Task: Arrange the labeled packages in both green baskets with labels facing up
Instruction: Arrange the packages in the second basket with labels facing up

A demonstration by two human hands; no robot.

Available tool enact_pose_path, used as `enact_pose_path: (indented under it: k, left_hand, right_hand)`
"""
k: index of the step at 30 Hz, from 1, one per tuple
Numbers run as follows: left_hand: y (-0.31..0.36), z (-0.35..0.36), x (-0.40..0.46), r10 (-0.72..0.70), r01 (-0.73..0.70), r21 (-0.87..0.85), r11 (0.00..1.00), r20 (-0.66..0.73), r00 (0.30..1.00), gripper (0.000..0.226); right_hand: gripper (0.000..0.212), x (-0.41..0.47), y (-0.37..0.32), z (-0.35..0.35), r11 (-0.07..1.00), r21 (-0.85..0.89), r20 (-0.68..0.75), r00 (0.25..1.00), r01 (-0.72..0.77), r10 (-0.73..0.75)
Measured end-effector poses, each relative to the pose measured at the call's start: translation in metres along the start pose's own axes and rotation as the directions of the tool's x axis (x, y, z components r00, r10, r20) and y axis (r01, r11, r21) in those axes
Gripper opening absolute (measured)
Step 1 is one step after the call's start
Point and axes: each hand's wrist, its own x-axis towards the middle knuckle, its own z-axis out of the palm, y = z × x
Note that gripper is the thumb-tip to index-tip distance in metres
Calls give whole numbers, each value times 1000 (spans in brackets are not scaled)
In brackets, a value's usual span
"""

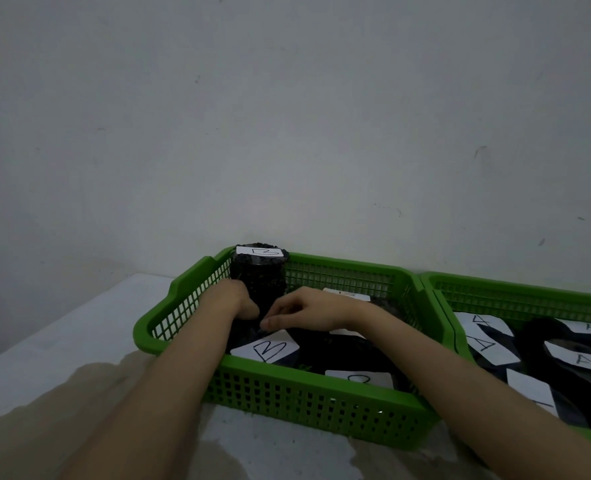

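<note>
Both hands are reaching into the left green basket [287, 403], which is sitting on a white table [62, 341] close against a pale wall [287, 116]. The left hand [233, 299] is pressing against the lower side of a tall black package stack [257, 282] standing upright at the basket's 11 o'clock corner, a white B label [260, 251] lying face up on its top. Its fingers are wrapping around the far side of the stack and are hidden, so how tightly they are closing cannot be told. The right hand [304, 311] is hovering at the stack's 4 o'clock, fingers curled with thumb and fingertips [270, 322] pinching together near the base; whether they are gripping black wrap is unclear.

Flat black packages are lying across the basket floor: one with a B label [270, 349] facing up at 7 o'clock, another labelled one [358, 377] by the near wall at 6 o'clock, a third label [347, 294] peeking out behind the right wrist at 1 o'clock.

The stack is crowding the basket's far left rim, leaving little room there. The right green basket [515, 292] is touching the left one at 3 o'clock, holding packages with A labels [484, 336] face up. Open tabletop is lying at 8 o'clock.
</note>
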Motion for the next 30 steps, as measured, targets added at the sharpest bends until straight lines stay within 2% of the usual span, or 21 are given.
enact_pose_path:
  k: [3,6,8,9,10,11,13,15,16,18,20,22,25,28,30]
  left_hand:
    - [-2,-8,-2,-45,-40,-400,916,-202,978,18]
    - [-4,-14,2,-145,-165,-628,760,-412,900,24]
    - [-5,-19,6,-211,-265,-744,614,-478,853,14]
    - [-5,-21,7,-248,-300,-813,500,-466,849,8]
    - [-5,-23,7,-266,-330,-881,340,-427,865,7]
    - [-4,-25,7,-260,-356,-920,164,-388,884,9]
    - [-4,-27,6,-229,-387,-914,-119,-354,907,9]
    - [-1,-29,3,-158,-348,-877,-331,-312,937,14]
    - [2,-30,-1,-107,-309,-861,-404,-291,951,20]
    - [7,-31,-8,1,-254,-870,-423,-281,960,25]
    - [10,-31,-12,56,-237,-901,-363,-275,960,24]
    - [5,-31,-10,-39,-272,-917,-292,-273,961,29]
    - [-9,-28,2,-286,-373,-904,-208,-308,907,48]
    - [-11,-25,8,-347,-368,-910,-192,-288,893,63]
    - [-9,-24,9,-374,-409,-908,-93,-349,859,73]
  right_hand:
    - [47,-2,-2,-7,998,-6,-73,995,-62,61]
    - [55,-1,-2,-5,997,-27,-141,988,-69,65]
    - [51,1,-3,-5,997,68,-250,967,-38,54]
    - [48,2,-4,-6,985,172,-296,952,-26,77]
    - [46,2,-5,-7,957,290,-310,944,-16,110]
    - [44,2,-6,-8,915,402,-288,947,-15,142]
    - [40,1,-8,-8,840,541,-196,964,-45,179]
    - [38,0,-9,-7,751,659,-135,975,-45,177]
    - [35,0,-10,-9,681,732,-127,978,-20,164]
    - [26,-1,-10,-12,549,835,-140,982,47,130]
    - [22,-1,-9,-14,493,867,-160,980,80,122]
    - [20,0,-6,-13,472,878,-178,970,82,163]
    - [14,0,-3,-16,453,883,-254,938,124,238]
    - [36,1,0,-19,453,878,-328,883,154,335]
    - [37,2,0,-14,533,837,-336,886,125,319]
